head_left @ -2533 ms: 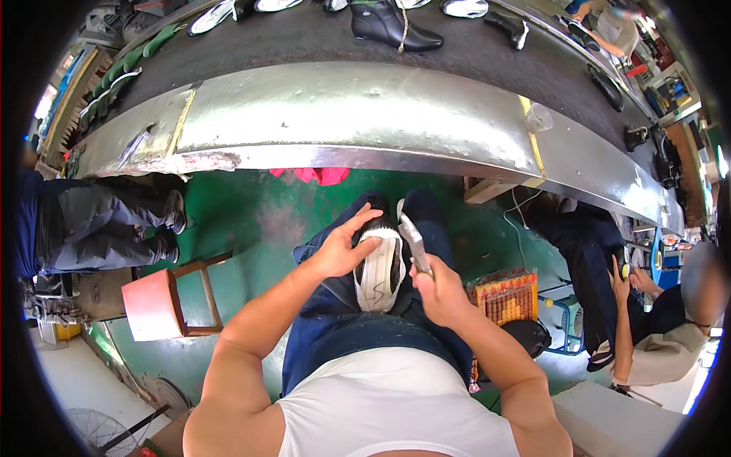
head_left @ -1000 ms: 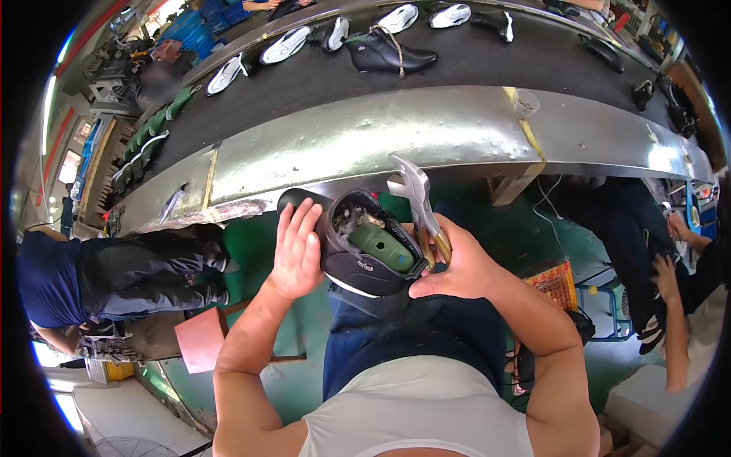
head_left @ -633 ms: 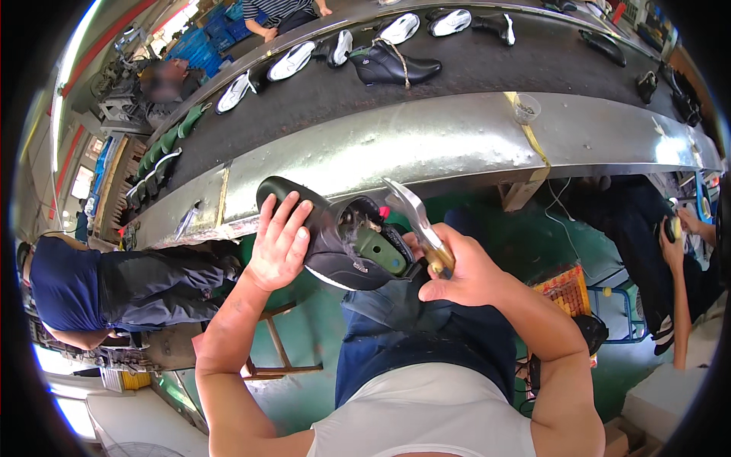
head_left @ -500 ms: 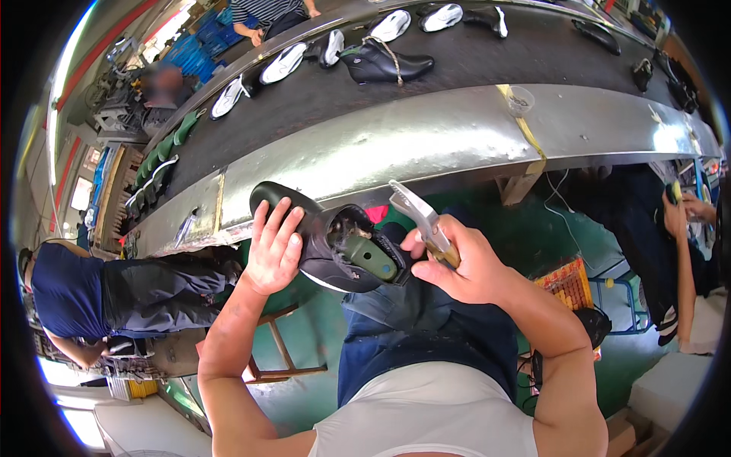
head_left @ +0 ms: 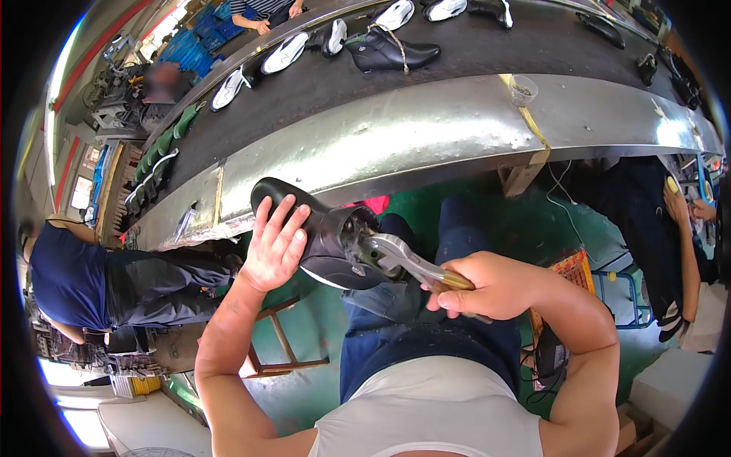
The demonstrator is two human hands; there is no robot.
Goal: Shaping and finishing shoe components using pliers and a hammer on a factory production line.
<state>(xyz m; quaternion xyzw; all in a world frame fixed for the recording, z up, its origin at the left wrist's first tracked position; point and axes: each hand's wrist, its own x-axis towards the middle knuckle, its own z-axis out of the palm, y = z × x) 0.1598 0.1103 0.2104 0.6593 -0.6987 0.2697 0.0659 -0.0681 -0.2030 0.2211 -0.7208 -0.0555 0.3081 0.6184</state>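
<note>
A black boot (head_left: 326, 230) lies on its side above my lap, its dark toe end against the bench edge. Its open end faces right, where part of a green shoe last (head_left: 374, 256) shows inside. My left hand (head_left: 276, 245) is wrapped over the boot, fingers spread across the upper and the thumb side hidden. In my right hand (head_left: 499, 286) is a pair of lasting pincers (head_left: 411, 260), gripped by the handles. The metal head reaches to the rim of the boot's opening; whether the jaws pinch the leather I cannot tell.
A metal-fronted bench (head_left: 358, 145) curves ahead, with a dark belt (head_left: 464, 57) behind it. On the belt stand a corded black boot (head_left: 392, 55) and several white-soled shoes (head_left: 285, 53). A clear cup (head_left: 522, 91) sits on the ledge. Co-workers (head_left: 68, 263) are left and right.
My right hand has turned and moved right and down, bringing the pincers' head down to the boot's opening. My left hand and the boot stay nearly in place.
</note>
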